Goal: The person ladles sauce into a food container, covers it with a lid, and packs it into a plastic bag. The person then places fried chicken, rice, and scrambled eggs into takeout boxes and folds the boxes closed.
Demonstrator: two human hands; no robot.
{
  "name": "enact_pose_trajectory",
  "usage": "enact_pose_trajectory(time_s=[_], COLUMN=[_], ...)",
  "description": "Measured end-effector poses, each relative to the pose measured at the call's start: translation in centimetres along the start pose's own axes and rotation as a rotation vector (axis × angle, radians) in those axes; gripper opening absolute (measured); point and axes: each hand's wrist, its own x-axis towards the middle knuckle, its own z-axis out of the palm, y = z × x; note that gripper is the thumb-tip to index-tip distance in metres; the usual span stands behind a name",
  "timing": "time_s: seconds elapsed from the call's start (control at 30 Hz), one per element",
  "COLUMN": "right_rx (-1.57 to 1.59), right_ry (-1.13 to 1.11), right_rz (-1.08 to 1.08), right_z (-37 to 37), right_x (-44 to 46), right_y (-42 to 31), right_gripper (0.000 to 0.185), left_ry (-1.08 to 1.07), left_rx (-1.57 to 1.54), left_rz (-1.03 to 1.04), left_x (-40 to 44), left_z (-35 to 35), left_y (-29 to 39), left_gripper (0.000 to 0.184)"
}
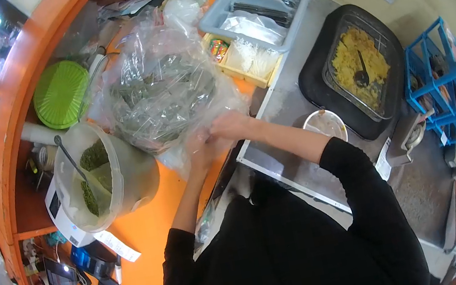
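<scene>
The right hand (230, 125) and left hand (200, 148), fingers drawn closed, grip the near edge of the clear plastic bag (167, 92).

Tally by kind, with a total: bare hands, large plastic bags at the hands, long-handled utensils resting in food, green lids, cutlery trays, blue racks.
Bare hands: 2 (left hand, right hand)
Large plastic bag: 1
Utensils in food: 2 (bucket utensil, pan utensil)
Green lid: 1
Cutlery tray: 1
Blue rack: 1
Total: 8

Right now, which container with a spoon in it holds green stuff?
The tall round tub beside the plastic bag; the food in the rectangular pan is yellow.
</scene>
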Motion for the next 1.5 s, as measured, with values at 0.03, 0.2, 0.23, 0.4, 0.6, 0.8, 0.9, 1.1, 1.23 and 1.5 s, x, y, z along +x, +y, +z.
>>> enact_pose_trajectory(time_s=[0.03,0.2,0.23,0.4,0.6,0.8,0.9,1.1,1.23,1.5], right_rx=[-0.04,-0.15,-0.212,-0.4,-0.301,-0.032,-0.034,-0.019,-0.013,-0.221], right_ry=[-0.05,0.121,0.172,0.455,0.492,0.626,0.727,0.69,0.718,0.538], right_rz=[0.023,0.292,0.329,0.332,0.554,0.878,1.059,1.392,1.355,1.495], right_z=[-0.3,0.6,1.8,0.7,-3.3,-5.1,-6.8,-0.2,3.5,7.2], right_x=[0.2,-1.3,-1.3,-4.2,-17.0,-30.2,-35.1,-41.1,-41.0,-38.1], right_y=[-0.6,-4.7,-5.0,-8.8,-15.5,-21.8,-24.0,-19.6,-16.4,-16.0], right_gripper=[0.013,0.012,0.013,0.014,0.03,0.033,0.019,0.016,0.025,0.046], left_ry=[-0.01,-0.072,-0.098,0.048,-0.116,-0.398,-0.755,-0.628,-0.509,-0.711], left_rx=[-0.029,-0.204,-0.14,-0.024,0.047,-0.04,-0.706,-0.891,-0.964,-0.765], left_rz=[0.036,0.164,0.182,0.341,0.298,0.621,0.4,-0.283,-0.462,-0.204], left_x=[0.2,0.0,0.2,1.1,1.4,-1.6,-5.0,-13.8,-18.1,-19.2], left_z=[0.2,-0.2,-0.8,-0.3,0.8,-5.8,-5.5,5.0,7.3,5.8], left_y=[-0.4,-1.1,-0.4,-0.6,-2.7,7.4,11.1,12.2,13.9,17.7], left_gripper=[0.021,0.027,0.028,0.036,0.06,0.06,0.046,0.015,0.011,0.026])
